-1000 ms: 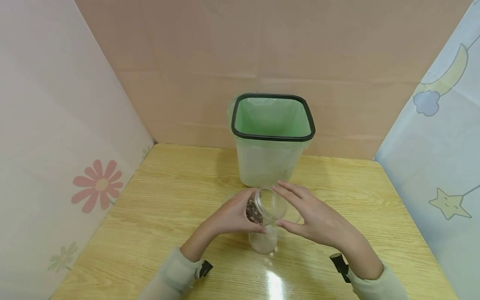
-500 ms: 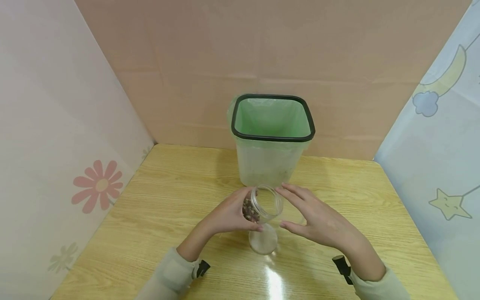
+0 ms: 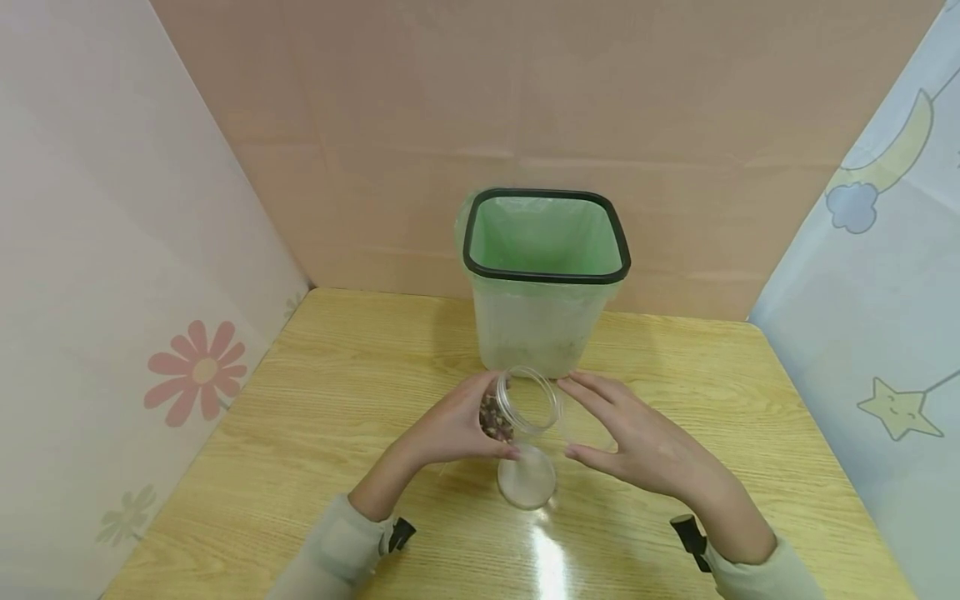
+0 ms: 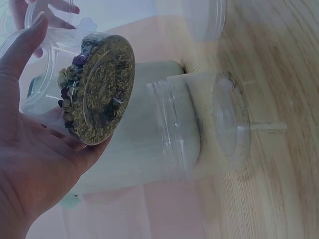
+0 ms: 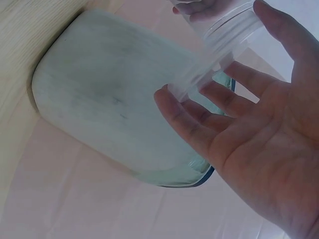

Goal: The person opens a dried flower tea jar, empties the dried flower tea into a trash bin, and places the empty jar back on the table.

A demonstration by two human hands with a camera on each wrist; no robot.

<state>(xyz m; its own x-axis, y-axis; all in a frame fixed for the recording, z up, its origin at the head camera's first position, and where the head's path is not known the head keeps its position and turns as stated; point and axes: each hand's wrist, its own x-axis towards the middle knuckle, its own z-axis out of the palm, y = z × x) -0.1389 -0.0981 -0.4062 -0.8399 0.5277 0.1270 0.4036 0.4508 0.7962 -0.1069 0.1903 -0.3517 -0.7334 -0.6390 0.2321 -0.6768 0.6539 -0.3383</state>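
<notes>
Pink and patterned panels are enclosing a wooden table (image 3: 315, 400), with a green-lined bin (image 3: 545, 275) standing at its far edge against the back wall. Left hand (image 3: 457, 429) is gripping a clear plastic jar (image 3: 522, 408), fingers curled round its body, holding it off the surface just in front of the bin; dried flowers (image 4: 97, 89) are lying packed against the jar's base. Jar mouth is standing uncapped and is tilting up toward the bin. Right hand (image 3: 637, 437) is hovering just beside the rim with fingers spread and nearly straight, holding nothing. Jar lid (image 3: 527, 482) is resting on the table directly below the jar.

Assessment: the jar is being carried toward the bin for emptying. Next move appears to call for raising the mouth above the bin's black rim and tipping far enough to dislodge the packed contents.
</notes>
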